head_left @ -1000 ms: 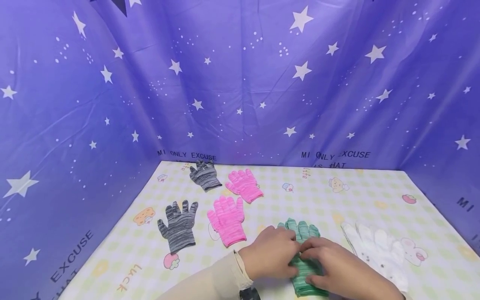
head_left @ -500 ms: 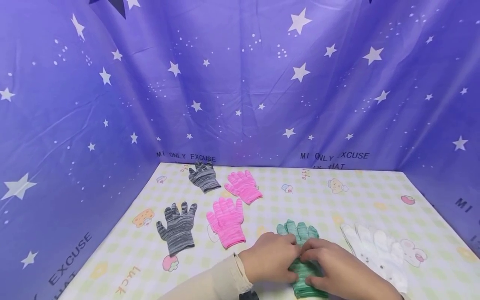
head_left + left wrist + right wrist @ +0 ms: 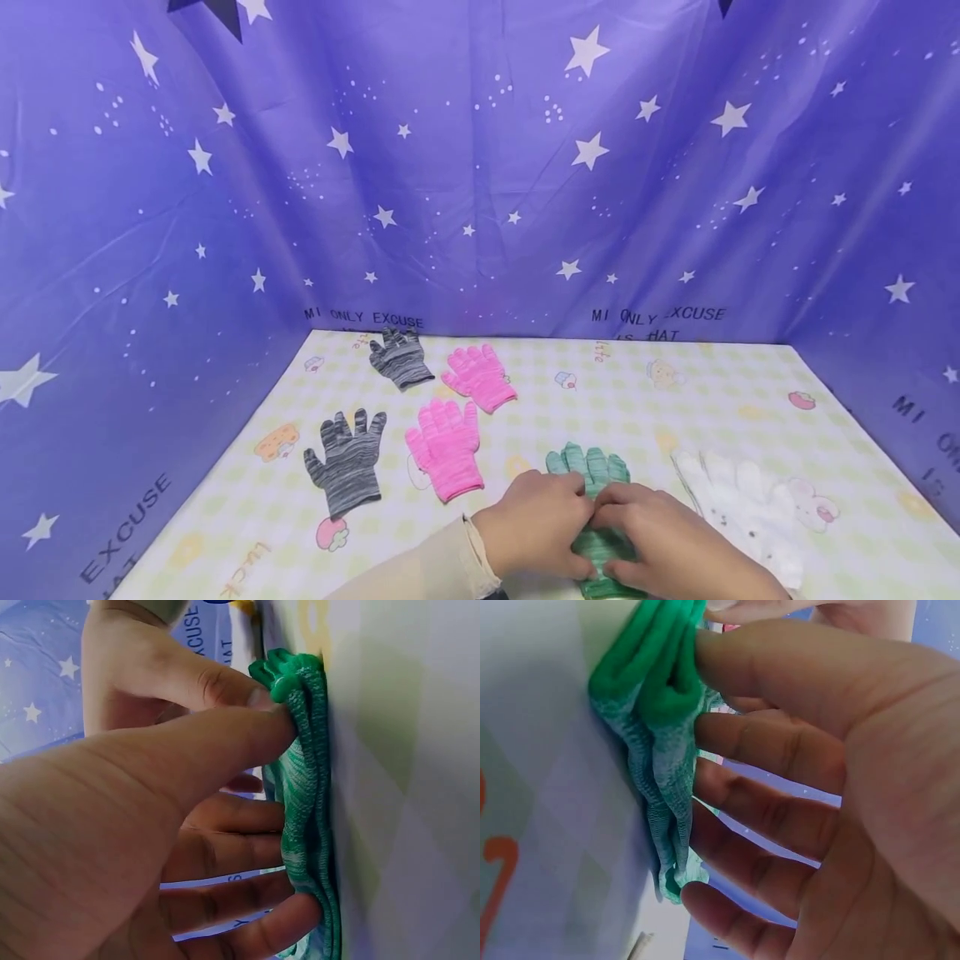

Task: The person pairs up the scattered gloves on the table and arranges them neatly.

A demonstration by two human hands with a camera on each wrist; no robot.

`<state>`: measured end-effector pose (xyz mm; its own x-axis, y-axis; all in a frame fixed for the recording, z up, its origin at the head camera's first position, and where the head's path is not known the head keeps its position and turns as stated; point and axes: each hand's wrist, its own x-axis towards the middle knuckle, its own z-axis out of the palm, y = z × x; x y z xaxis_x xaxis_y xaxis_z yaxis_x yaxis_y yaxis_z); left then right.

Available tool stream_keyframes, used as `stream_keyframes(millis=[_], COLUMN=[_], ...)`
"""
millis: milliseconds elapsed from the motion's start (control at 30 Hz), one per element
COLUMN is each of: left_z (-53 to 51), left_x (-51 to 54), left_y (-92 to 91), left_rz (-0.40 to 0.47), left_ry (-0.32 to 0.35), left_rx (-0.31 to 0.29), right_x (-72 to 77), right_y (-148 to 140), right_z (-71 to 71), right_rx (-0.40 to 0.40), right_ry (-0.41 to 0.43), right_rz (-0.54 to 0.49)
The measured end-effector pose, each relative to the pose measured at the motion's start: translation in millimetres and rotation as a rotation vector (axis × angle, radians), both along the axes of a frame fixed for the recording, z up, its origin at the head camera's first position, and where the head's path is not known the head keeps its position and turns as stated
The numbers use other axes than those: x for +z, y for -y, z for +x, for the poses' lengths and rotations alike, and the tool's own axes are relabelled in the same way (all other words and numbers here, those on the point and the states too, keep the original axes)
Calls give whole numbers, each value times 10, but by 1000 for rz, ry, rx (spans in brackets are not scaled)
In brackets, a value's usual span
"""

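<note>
Both hands are on the green gloves (image 3: 603, 546), which lie flat on the table with their fingers toward the back. The left hand (image 3: 536, 521) touches their left side, the right hand (image 3: 667, 533) their right side, and the hands meet over the middle. In the left wrist view, fingertips and thumb rest against the upper face of the layered green fabric (image 3: 300, 780). The right wrist view shows two stacked green cuffs (image 3: 667, 705), with the right fingertips (image 3: 709, 776) against the top one. The hands hide part of the gloves in the head view.
Two pink gloves (image 3: 446, 450) (image 3: 483, 379) and two grey-black gloves (image 3: 347, 467) (image 3: 401, 360) lie to the left and farther back. White gloves (image 3: 738, 508) lie beside the right forearm. A purple star-patterned curtain (image 3: 472, 167) surrounds the patterned table (image 3: 540, 417).
The head view has shifted slightly, so everything sits a little more to the left and lower. Both hands stay on the green gloves, with hardly any movement.
</note>
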<state>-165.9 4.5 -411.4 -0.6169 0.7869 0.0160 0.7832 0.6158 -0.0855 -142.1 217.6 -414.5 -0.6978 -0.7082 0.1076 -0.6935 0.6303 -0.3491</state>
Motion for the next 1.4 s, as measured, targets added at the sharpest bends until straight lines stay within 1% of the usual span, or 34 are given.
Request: stream_keyframes(millis=[67, 133, 333, 633, 833, 1000, 1100, 1200, 1333, 1400], left_z=[19, 31, 24, 21, 29, 20, -5, -34, -51, -57], left_x=[2, 6, -11, -7, 16, 21, 14, 33, 122, 168], left_y=[8, 5, -31, -34, -23, -22, -14, 22, 131, 198], left_rz=[-2, 9, 21, -9, -26, -22, -12, 18, 86, 109], left_ry=[-2, 5, 9, 18, 15, 32, 33, 68, 118, 110], left_rx=[2, -2, -13, 20, 33, 31, 18, 10, 21, 36], right_x=[-5, -3, -3, -1, 15, 25, 39, 67, 133, 174], right_y=[18, 12, -20, 6, 35, 44, 39, 38, 75, 114], right_z=[9, 16, 38, 19, -1, -8, -19, -36, -49, -54], right_rx=[-6, -13, -41, -76, -71, -63, -49, -32, -34, -47], right_ry=[-14, 3, 15, 46, 25, -3, -10, 18, 49, 35], right_rz=[14, 26, 41, 72, 86, 101, 97, 87, 88, 97])
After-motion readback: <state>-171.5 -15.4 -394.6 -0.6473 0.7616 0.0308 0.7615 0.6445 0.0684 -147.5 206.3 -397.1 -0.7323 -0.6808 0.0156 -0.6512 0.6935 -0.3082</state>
